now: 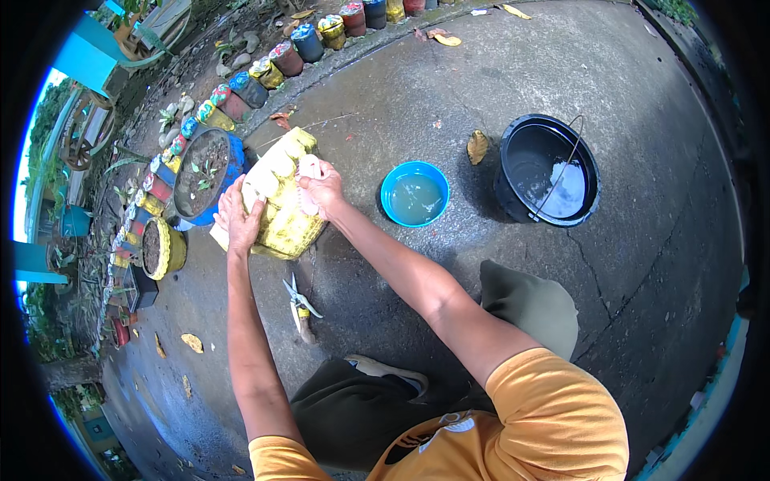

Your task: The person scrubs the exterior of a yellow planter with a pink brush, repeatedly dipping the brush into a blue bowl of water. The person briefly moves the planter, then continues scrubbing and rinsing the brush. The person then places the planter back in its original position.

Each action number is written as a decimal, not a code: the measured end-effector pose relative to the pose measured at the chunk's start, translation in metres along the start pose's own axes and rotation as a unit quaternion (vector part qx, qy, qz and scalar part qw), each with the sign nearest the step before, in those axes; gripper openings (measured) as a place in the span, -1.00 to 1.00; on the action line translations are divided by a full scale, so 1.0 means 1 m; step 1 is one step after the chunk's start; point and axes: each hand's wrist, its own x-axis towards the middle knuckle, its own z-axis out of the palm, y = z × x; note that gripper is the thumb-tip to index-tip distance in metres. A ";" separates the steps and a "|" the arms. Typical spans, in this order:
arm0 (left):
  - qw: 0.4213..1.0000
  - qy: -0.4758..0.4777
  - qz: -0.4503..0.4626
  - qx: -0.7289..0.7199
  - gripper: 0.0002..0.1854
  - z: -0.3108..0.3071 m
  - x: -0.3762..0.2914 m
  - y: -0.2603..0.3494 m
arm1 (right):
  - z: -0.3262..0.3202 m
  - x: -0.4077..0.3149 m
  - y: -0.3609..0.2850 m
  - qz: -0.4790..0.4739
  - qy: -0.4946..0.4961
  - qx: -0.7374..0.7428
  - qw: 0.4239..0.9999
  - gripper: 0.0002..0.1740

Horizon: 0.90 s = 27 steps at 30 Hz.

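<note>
A yellow-painted planter with a lumpy, scalloped side (286,231) lies tilted on the wet concrete. Against its left part rests my left hand (239,217), fingers spread over the edge. My right hand (323,187) grips a pink scrub brush (309,180), which touches the planter's side. To the right stands a turquoise basin of cloudy water (415,194); beyond it is a black bucket with a wire handle (548,171), holding water. A pair of pruning shears (300,306) lies with its blades apart below the planter.
Left of the planter stand a blue pot with soil and a small plant (204,174) and a yellow pot of soil (163,248). Painted bottles (286,59) edge the garden bed. A dry leaf (477,147) lies between basin and bucket. My knee (529,306) is near the bucket.
</note>
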 end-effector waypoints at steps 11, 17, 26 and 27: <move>1.000 -0.005 0.004 -0.024 -0.33 -0.003 -0.004 0.003 | -0.022 0.003 0.010 0.004 0.053 -0.156 0.986 -0.36; 0.997 -0.018 -0.005 -0.069 -0.30 -0.004 0.004 -0.007 | -0.012 0.004 -0.004 -0.110 -0.031 -0.077 0.990 -0.28; 0.997 -0.037 -0.033 -0.056 -0.27 -0.002 0.002 -0.012 | -0.073 0.021 -0.032 0.020 -0.111 -0.574 0.811 -0.45; 0.997 -0.037 -0.039 -0.055 -0.27 -0.003 0.002 -0.012 | -0.067 0.036 -0.050 -0.004 -0.148 -0.585 0.797 -0.44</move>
